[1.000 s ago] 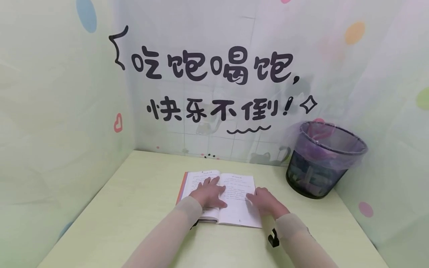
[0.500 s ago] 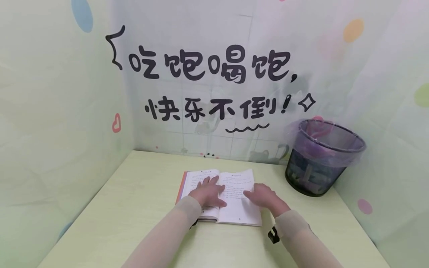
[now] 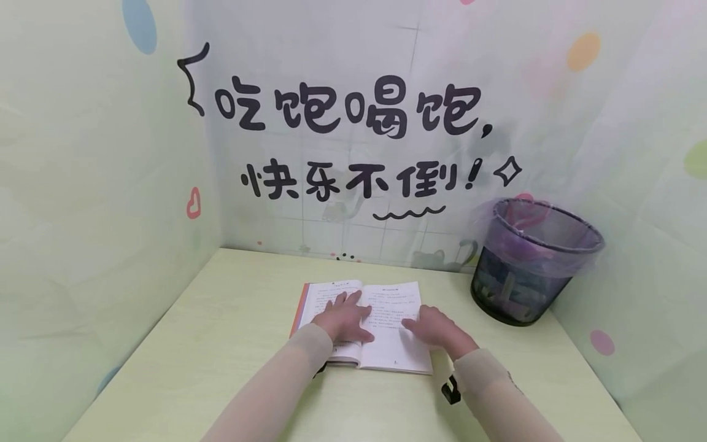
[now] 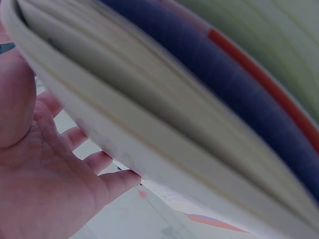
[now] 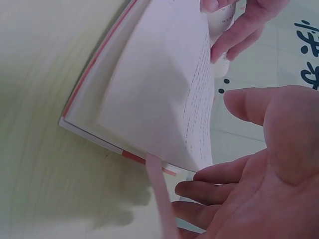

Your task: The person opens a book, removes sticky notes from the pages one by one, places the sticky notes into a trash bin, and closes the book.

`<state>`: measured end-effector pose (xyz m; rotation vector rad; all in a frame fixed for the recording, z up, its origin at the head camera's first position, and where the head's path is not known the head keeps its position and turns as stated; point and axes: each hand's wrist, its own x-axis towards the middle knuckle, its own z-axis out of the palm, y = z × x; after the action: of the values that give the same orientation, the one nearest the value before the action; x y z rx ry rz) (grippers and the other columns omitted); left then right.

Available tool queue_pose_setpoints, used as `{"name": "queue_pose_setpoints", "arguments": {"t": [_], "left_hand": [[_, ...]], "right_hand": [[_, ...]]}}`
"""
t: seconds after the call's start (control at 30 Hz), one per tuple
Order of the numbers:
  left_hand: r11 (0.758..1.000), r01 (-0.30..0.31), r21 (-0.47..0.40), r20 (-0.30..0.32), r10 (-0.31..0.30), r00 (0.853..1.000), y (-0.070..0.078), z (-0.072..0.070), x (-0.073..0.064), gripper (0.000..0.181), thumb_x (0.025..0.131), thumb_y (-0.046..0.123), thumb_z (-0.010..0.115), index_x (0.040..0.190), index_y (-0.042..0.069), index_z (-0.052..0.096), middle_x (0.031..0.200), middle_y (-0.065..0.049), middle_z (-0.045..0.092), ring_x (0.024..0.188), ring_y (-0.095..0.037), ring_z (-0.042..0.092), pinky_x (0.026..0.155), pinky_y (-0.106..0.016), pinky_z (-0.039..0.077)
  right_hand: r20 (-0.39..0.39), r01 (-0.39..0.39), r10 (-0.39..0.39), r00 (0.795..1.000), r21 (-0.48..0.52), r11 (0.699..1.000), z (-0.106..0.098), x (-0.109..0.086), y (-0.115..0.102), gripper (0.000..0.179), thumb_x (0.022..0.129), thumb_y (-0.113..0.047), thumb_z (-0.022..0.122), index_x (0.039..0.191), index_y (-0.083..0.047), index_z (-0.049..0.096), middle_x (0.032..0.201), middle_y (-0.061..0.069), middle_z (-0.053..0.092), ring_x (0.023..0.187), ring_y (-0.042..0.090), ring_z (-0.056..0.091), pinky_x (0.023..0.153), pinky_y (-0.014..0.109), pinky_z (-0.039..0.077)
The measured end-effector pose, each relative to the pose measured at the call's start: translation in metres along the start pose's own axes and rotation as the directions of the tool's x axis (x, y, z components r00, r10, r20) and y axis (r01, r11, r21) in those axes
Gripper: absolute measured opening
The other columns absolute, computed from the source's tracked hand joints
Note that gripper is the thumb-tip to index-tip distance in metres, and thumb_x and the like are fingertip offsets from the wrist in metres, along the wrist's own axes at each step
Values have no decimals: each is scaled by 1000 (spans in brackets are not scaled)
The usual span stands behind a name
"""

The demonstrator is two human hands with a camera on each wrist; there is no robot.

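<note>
An open book (image 3: 389, 350) with printed white pages lies on the table in the head view, its cover edge orange and purple at left. My left hand (image 3: 343, 320) rests spread across the left page and the fold; the left wrist view shows its straight fingers against the page. At the right page's outer edge is my right hand (image 3: 439, 328). In the right wrist view that hand (image 5: 254, 174) has its thumb apart from its fingers, and the fingertips are at the edge of a slightly raised page (image 5: 154, 84). A pale pink strip (image 5: 162, 199) hangs below the book there.
A dark mesh waste bin (image 3: 525, 264) lined with a purple bag stands at the back right of the pale wooden table (image 3: 232, 319). Printed fabric walls (image 3: 342, 239) enclose the table at the back and both sides.
The right page's far corner rose half a second ago and is lower now. My right hand has shifted slightly at the page edge. The left hand has stayed in place.
</note>
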<state>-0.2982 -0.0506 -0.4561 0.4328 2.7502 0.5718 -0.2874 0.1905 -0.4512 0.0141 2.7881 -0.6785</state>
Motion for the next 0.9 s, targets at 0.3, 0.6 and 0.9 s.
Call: {"name": "queue_pose_setpoints", "arguments": {"t": [0.3,0.6,0.9], "left_hand": [[1000,-1,-1,0,1,1000,-2,1,0,74,96,47,83,162,25,57,186,-6,20,173,-40,11,139,-65,11],[1000,-10,8,3,10,1000,0,0,-2,74,97,48,83,162,25,57,186,-6,20,173,-40,12,139,-65,12],[1000,-6,15,3,6,1000,2,-3,-5,74,97,49,81,163,25,56,186,-6,19,172,-41,12,139,-66,12]], "right_hand": [[-8,-1,2,1000,64,998,-2,2,3,50,109,-32,63,134,10,58,100,16,64,82,26,61,70,37,52],[13,-30,32,999,-146,989,16,3,7,82,107,-54,62,159,8,50,173,37,31,161,58,26,130,78,19],[94,71,-66,993,-49,996,18,-1,4,88,110,-71,40,164,-2,49,176,33,29,166,56,18,132,80,12]]}}
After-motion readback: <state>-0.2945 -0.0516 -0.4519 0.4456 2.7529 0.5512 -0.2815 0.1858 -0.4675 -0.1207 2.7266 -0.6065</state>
